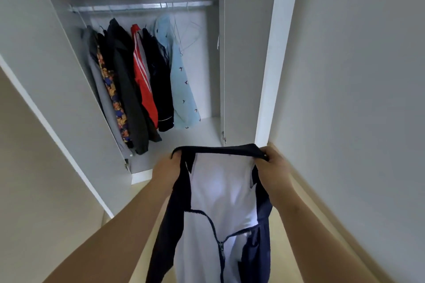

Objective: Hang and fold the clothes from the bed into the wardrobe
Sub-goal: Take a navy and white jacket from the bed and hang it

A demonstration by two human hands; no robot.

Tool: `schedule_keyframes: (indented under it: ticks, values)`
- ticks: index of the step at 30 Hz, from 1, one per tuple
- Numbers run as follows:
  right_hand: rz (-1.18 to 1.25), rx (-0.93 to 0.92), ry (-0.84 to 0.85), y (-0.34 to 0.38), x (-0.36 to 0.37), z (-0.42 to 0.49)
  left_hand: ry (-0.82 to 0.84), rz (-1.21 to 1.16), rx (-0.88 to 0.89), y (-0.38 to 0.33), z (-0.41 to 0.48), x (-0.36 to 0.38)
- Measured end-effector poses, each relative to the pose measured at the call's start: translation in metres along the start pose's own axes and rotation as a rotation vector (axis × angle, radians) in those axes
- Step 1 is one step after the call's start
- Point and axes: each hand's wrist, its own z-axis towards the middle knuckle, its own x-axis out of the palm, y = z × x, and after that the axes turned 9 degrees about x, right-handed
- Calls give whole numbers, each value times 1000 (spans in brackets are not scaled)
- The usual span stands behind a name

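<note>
Navy zip jacket with smooth white lining (220,193), held spread near the open white wardrobe (241,53).
Left hand (166,171) and right hand (273,169) each grip a collar end, fingers curled.

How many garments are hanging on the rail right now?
6, left to right on the rail: grey garment, orange-patterned garment, black jacket, red striped jacket, dark navy top, light blue shirt. Others may hide between them.

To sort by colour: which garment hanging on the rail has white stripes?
The red jacket, hanging between the black coat and the navy top; no other hanging garment is red or striped.
</note>
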Motion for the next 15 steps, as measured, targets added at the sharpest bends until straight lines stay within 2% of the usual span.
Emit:
schedule_keyframes:
  ticks: [6,8,12,15]
  values:
    - [-24,-30,104,19,21,81,-127,-505,-179,-38,62,21]
    - [19,-23,147,25,36,101,-121,-514,-230,-36,82,20]
    - [71,-8,195,39,66,135,-106,-372,-312,-25,114,14]
    - [92,-7,206,54,96,170,7,-286,-234,-25,148,11]
